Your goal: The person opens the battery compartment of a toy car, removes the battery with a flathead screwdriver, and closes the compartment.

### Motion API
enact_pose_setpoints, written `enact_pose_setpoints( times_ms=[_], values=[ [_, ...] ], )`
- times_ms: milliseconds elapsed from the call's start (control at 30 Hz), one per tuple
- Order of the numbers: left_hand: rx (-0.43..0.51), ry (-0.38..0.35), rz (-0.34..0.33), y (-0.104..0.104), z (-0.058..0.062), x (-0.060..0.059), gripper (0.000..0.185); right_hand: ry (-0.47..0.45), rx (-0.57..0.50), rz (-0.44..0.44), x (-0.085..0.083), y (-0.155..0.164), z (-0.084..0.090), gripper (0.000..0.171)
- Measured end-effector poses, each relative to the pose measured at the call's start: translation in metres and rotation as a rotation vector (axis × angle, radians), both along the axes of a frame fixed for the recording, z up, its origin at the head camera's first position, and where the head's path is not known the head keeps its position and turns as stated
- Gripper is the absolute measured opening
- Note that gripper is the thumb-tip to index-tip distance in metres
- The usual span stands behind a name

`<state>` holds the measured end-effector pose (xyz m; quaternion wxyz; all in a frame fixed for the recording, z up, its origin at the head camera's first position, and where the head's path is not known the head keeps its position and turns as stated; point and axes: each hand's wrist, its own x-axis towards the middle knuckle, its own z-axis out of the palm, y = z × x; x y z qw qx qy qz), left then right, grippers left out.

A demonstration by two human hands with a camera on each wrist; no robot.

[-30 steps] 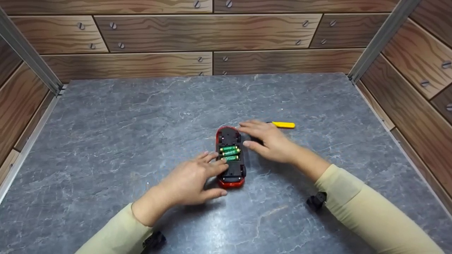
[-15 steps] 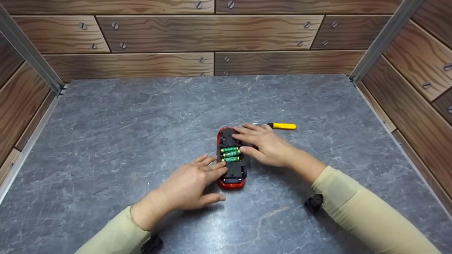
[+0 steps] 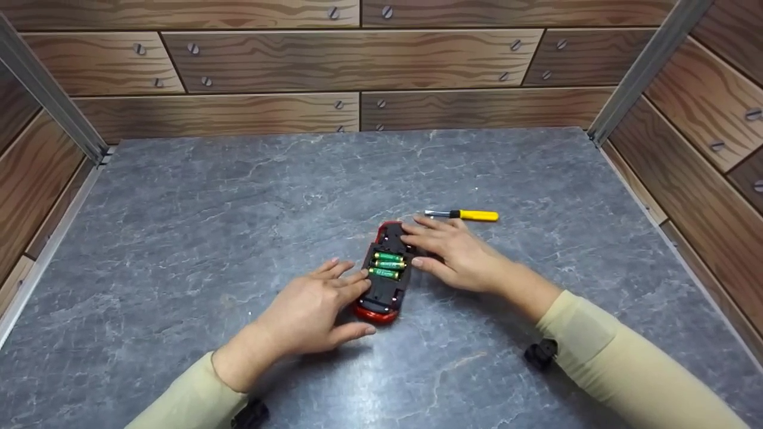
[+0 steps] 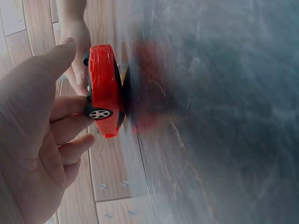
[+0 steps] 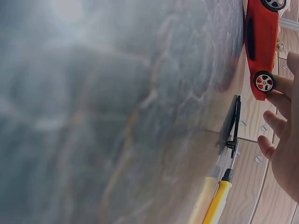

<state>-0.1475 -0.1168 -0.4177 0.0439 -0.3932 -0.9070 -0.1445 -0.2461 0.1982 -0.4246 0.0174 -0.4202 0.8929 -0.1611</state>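
A red toy car [image 3: 381,289] is laid wheels-up on the bench [image 3: 238,190], between the two hands, with its far end slanted toward the right hand. Three green batteries [image 3: 389,264] are exposed side by side across its middle. The car's left edge, toward the near end, is touched by fingers of the left hand [image 3: 316,310], whose thumb is held out wide by the near end. The far right part of the car is touched by fingertips of the right hand [image 3: 462,256], which is likewise spread, its thumb placed at the car's right edge. The car is gripped by neither. A yellow-handled flathead screwdriver [image 3: 477,215] is set just beyond the right hand; near its tip a thin black piece [image 5: 236,119] is shown in the right wrist view.
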Motion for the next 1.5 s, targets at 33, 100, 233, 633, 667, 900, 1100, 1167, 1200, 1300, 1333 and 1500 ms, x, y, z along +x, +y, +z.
enact_pose_setpoints(
  times_ms=[33,100,233,633,667,900,1100,1167,1200,1300,1333,1500],
  values=[
    [-0.002,0.007,0.009,0.0,0.0,0.0,0.073,0.006,-0.002,-0.001,0.001,0.001,0.0,0.058],
    [-0.006,0.018,0.025,-0.001,0.0,-0.001,0.074,0.013,-0.002,-0.001,0.004,0.004,0.0,0.058],
    [-0.017,0.02,0.056,-0.004,0.0,-0.003,0.076,0.036,0.005,0.006,0.011,0.008,-0.001,0.056],
    [-0.03,0.016,0.108,-0.01,-0.002,-0.01,0.082,0.049,0.012,0.013,0.03,0.017,-0.002,0.057],
    [-0.032,0.014,0.11,-0.011,-0.002,-0.01,0.082,0.047,0.015,0.011,0.032,0.018,-0.002,0.057],
    [-0.035,0.003,0.116,-0.013,-0.004,-0.015,0.084,0.034,0.048,-0.004,0.04,0.02,-0.001,0.057],
    [-0.023,-0.011,0.112,-0.013,-0.005,-0.02,0.084,0.051,0.056,0.003,0.046,0.02,0.0,0.057],
    [-0.018,-0.019,0.112,-0.013,-0.005,-0.021,0.084,0.054,0.053,0.009,0.048,0.02,0.0,0.057],
    [-0.017,-0.023,0.113,-0.013,-0.005,-0.022,0.084,0.057,0.054,0.011,0.048,0.02,0.0,0.057],
    [-0.015,-0.034,0.119,-0.013,-0.005,-0.024,0.084,0.058,0.058,0.013,0.051,0.021,0.0,0.058],
    [-0.015,-0.038,0.12,-0.013,-0.004,-0.025,0.084,0.06,0.06,0.014,0.052,0.021,0.0,0.058],
    [-0.015,-0.055,0.124,-0.013,-0.004,-0.027,0.085,0.069,0.068,0.025,0.055,0.021,0.0,0.059]
  ],
)
